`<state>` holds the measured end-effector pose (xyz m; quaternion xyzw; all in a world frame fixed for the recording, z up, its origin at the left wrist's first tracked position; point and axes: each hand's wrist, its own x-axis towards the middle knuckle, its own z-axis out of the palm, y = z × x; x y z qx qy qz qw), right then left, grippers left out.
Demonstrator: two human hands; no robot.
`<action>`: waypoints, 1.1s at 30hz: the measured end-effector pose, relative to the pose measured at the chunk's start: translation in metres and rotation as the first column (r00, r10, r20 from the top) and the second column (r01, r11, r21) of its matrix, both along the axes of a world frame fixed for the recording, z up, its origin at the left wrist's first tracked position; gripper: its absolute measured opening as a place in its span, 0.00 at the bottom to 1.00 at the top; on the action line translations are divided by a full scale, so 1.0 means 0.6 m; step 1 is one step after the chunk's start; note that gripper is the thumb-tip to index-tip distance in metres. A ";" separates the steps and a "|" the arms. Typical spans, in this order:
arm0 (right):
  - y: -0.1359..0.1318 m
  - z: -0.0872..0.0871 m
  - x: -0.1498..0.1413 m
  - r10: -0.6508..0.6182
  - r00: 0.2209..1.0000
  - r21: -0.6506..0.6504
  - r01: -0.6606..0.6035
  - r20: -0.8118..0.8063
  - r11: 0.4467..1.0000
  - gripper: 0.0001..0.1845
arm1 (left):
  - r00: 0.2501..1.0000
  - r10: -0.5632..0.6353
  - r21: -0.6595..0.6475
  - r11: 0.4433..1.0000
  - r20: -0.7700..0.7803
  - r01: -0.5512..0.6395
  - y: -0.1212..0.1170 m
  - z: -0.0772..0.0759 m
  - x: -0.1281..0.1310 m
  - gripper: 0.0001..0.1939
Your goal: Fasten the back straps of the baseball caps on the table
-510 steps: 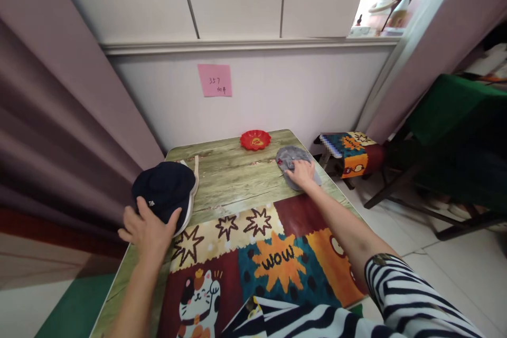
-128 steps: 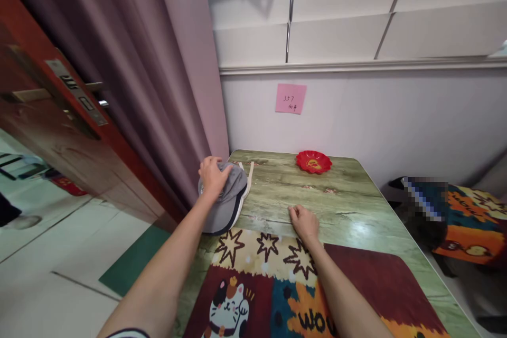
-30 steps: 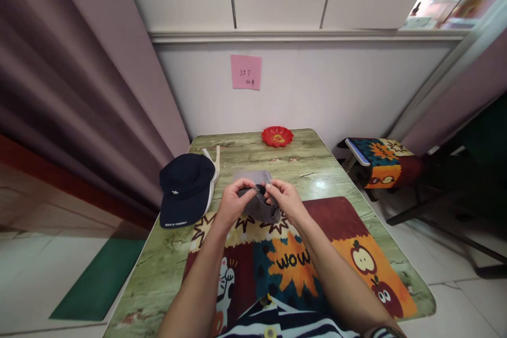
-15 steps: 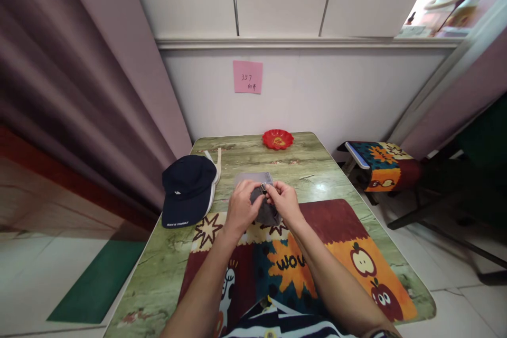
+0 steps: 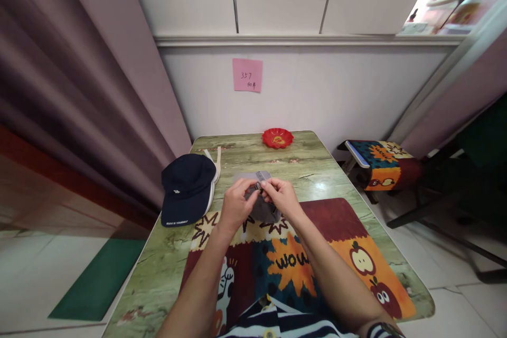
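Observation:
A grey cap (image 5: 265, 213) is between my hands, above the far edge of the patterned mat. Its strap carries a small metal buckle (image 5: 257, 186). My left hand (image 5: 237, 204) is closed, thumb and fingers pinching the strap at the buckle from the left. From the right, my right hand (image 5: 283, 198) pinches the strap beside the buckle, its fingertips close to the left ones. Part of the cap is hidden behind the fingers. On the left side of the table lies a navy cap (image 5: 188, 187) with white lettering on its brim, pale straps showing behind it.
The patterned mat (image 5: 328, 222) covers the near part of the green wood-look table (image 5: 237, 153). A red scalloped dish (image 5: 278, 138) stands at the back edge, before the wall. To the right is a stool (image 5: 382, 161) with a matching cover; a purple curtain hangs at left.
My hands have shifted slightly left and down with the grey cap. The strap end now shows above my fingers, and the buckle has turned in their grip.

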<state>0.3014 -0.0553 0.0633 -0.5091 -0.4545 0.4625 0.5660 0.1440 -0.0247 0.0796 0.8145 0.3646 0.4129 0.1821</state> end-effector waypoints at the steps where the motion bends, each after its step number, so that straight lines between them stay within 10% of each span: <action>1: 0.001 0.001 0.006 -0.005 1.000 0.010 0.005 0.019 1.000 0.20 | 0.999 0.017 -0.035 0.999 0.037 -0.016 0.002 0.000 -0.002 0.08; 12: 0.003 0.009 0.043 0.076 0.961 -0.023 -0.073 0.266 0.997 0.11 | 0.960 0.027 -0.283 0.958 0.280 0.056 0.025 -0.009 -0.018 0.10; 22: 0.006 0.023 0.007 0.112 0.988 -0.099 -0.122 -0.103 0.988 0.14 | 0.876 0.125 -0.545 0.821 0.466 0.173 0.026 -0.032 0.002 0.17; 33: 0.013 0.014 0.023 0.182 0.977 -0.016 -0.181 0.113 0.983 0.16 | 0.894 0.074 -0.560 0.801 0.441 0.211 0.023 -0.023 -0.005 0.16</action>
